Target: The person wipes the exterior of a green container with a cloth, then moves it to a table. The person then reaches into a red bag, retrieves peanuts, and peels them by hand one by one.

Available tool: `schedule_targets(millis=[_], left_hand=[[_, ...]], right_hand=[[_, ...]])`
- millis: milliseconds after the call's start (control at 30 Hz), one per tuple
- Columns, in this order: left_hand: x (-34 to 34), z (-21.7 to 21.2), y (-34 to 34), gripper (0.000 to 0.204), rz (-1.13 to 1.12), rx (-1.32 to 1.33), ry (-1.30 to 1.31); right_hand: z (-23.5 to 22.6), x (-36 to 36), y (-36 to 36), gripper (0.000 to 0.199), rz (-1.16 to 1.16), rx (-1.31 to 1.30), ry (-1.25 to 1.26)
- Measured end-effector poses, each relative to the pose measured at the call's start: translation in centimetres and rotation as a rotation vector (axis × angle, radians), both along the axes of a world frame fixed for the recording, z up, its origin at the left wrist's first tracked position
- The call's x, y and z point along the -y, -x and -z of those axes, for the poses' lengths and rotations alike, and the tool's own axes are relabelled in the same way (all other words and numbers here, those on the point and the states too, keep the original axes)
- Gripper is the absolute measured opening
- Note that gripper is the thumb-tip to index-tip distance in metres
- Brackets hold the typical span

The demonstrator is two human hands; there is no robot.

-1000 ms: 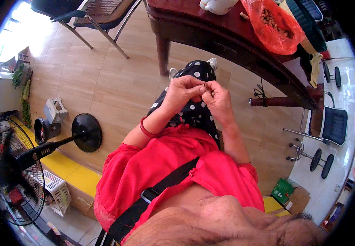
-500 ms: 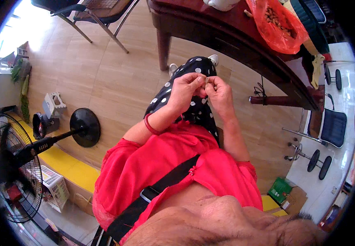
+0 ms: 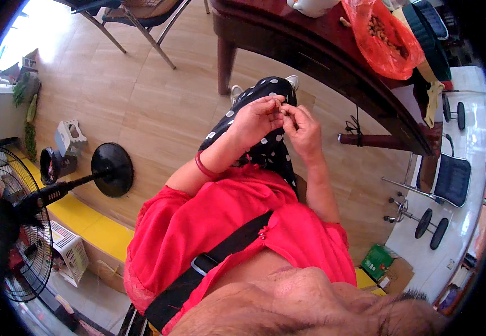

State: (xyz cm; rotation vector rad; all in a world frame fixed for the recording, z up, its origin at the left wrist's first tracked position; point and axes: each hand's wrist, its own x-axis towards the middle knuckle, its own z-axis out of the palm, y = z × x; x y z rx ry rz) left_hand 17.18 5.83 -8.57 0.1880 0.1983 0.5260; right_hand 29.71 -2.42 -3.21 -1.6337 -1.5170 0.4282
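Observation:
Above my lap, my left hand (image 3: 256, 120) and my right hand (image 3: 303, 130) meet at the fingertips. Between them is a small tan peanut (image 3: 281, 108), mostly covered by the fingers. The left thumb and forefinger pinch at it while the palm is turned partly up with the other fingers curled. My right thumb and fingers are closed on it from the other side. On the dark red table lies a red plastic bag (image 3: 397, 59), its mouth spread around several peanuts (image 3: 386, 38).
The dark red table (image 3: 288, 42) stands ahead and to the right, with a white pot (image 3: 312, 7) on it. A black standing fan (image 3: 16, 221) is at the left, near a small stool (image 3: 70, 138). A folding chair (image 3: 142, 17) stands far left; a dark-seated chair (image 3: 452, 178) is at right.
My left palm has turned more upward and its fingers have loosened a little. The fingertips of both hands stay together. The surroundings have shifted slightly in the view.

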Motion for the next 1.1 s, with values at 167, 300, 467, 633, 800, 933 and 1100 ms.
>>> schedule_targets(millis=[167,300,467,633,800,933,1100], left_hand=[[0.0,1.0,-0.5,0.026,0.071,0.128,0.16],[0.2,0.4,-0.6,0.026,0.072,-0.015,0.186],[0.3,2.4,-1.0,0.025,0.055,-0.069,-0.166],[0.5,0.6,-1.0,0.031,0.081,-0.229,-0.239],[0.9,1.2,-1.5,0.02,0.016,-0.252,-0.144],[-0.5,-1.1,-0.5,0.019,0.1,-0.197,0.019],[-4.6,-6.6,0.5,0.026,-0.006,-0.12,-0.156]], right_hand=[[0.7,0.0,0.0,0.013,-0.052,0.011,-0.029],[0.7,0.4,0.4,0.013,0.048,-0.36,0.117],[0.8,0.1,0.0,0.017,0.157,-0.623,0.202],[1.7,-0.2,-0.3,0.023,0.22,-0.184,0.226],[0.3,-1.2,-0.7,0.02,0.242,0.063,0.331],[-1.5,-3.5,-3.1,0.022,0.233,-0.13,0.111],[-7.9,-9.2,-8.7,0.02,0.369,0.231,-0.175]])
